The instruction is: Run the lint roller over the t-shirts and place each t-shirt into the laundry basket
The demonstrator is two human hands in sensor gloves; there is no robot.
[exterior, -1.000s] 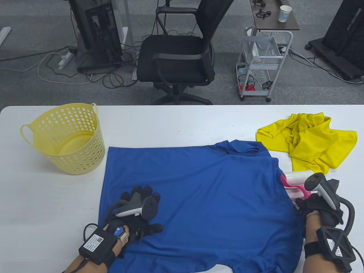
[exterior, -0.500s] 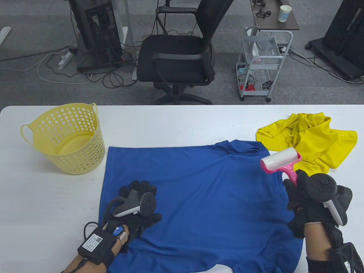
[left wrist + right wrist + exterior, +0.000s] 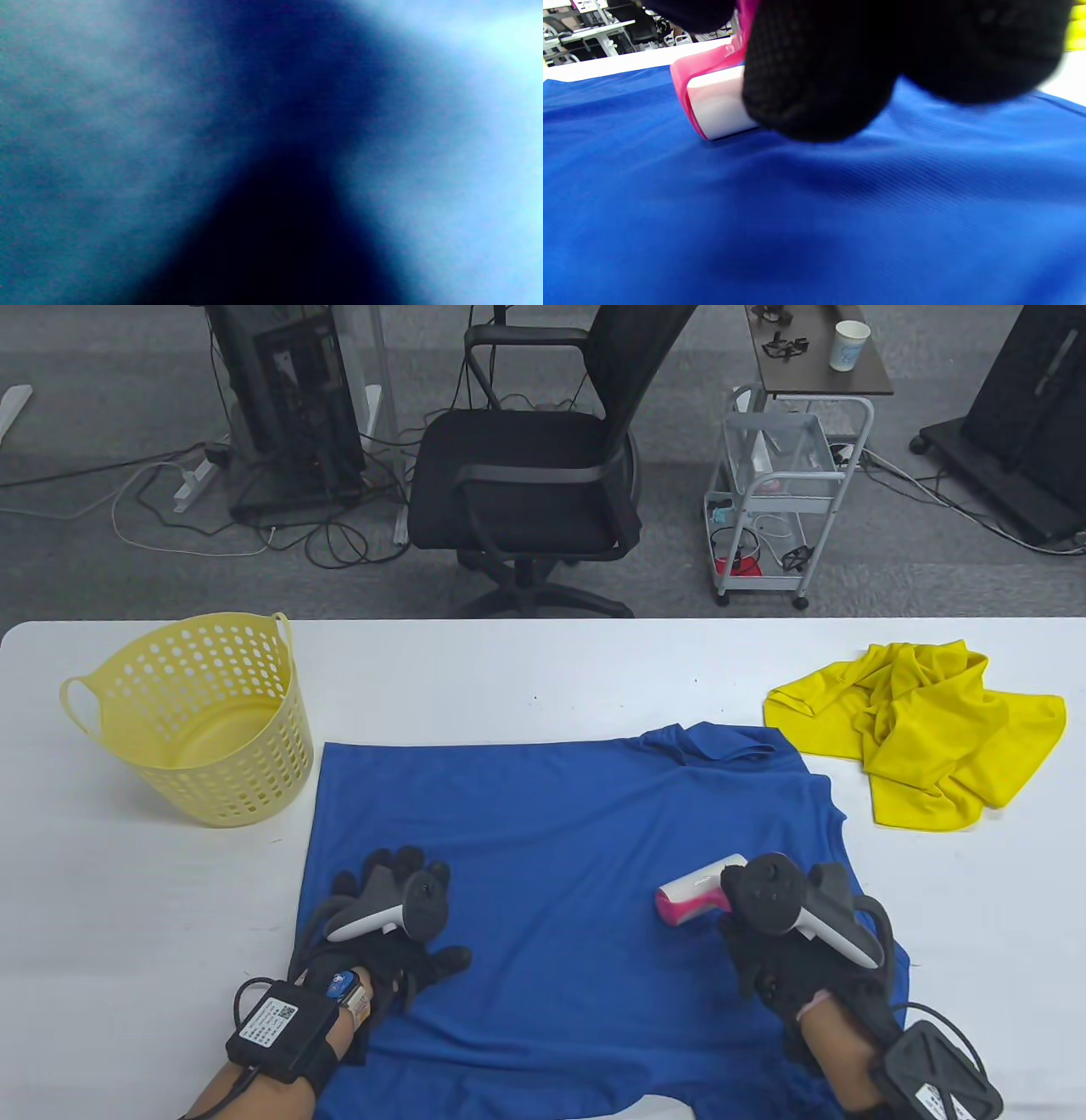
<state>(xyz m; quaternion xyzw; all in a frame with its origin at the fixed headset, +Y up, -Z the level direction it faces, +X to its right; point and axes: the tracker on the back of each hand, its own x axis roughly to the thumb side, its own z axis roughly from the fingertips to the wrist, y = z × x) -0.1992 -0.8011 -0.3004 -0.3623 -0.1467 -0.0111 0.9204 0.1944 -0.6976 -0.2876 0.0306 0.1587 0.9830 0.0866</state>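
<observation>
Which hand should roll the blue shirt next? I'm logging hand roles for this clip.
Right. The right hand already grips the lint roller, whose roll sits on the blue t-shirt. The left hand lies flat on the shirt, so it likely serves best holding it down.

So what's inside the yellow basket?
Nothing that shows: the laundry basket reveals only its own bare yellow bottom. Its near wall hides a little of the floor. The blue t-shirt and yellow t-shirt lie on the table.

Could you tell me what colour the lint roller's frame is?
Pink, around a white roll; the lint roller shows best in the right wrist view.
</observation>
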